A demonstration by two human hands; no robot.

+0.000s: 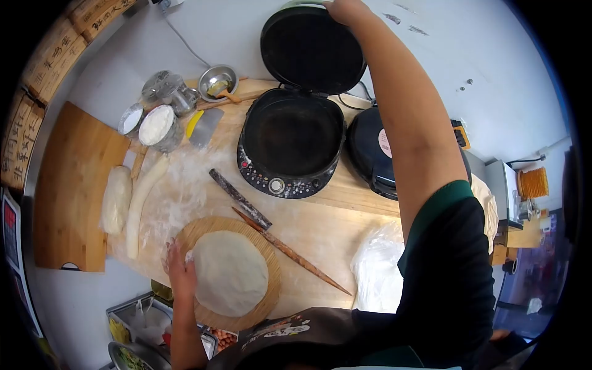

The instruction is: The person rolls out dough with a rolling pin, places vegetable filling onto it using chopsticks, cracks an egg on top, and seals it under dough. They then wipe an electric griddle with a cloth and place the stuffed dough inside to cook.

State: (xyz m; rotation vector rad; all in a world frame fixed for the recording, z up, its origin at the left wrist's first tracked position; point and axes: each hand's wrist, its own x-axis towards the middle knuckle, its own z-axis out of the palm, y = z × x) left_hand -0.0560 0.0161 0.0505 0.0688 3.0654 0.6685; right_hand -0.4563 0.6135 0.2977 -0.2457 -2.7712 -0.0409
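At its edge, the left hand (pixel 180 271) grips the round board (pixel 274 277), apart from the griddle (pixel 293 137). The right hand (pixel 347 10) clasps the raised lid (pixel 312 50).

R arm (pixel 416 117) raised fwd & angled inward, elbow slightly bent, forearm bare. R hand (pixel 347 11) way up at top of view, fingers curled, partly cut off by pic edge. L arm (pixel 187 330) low, forearm up from btm edge, wrist approx straight. L hand (pixel 181 273) back showing, fingers pointing fwd, thumb apart, exact finger curl unclear. Hands well apart.
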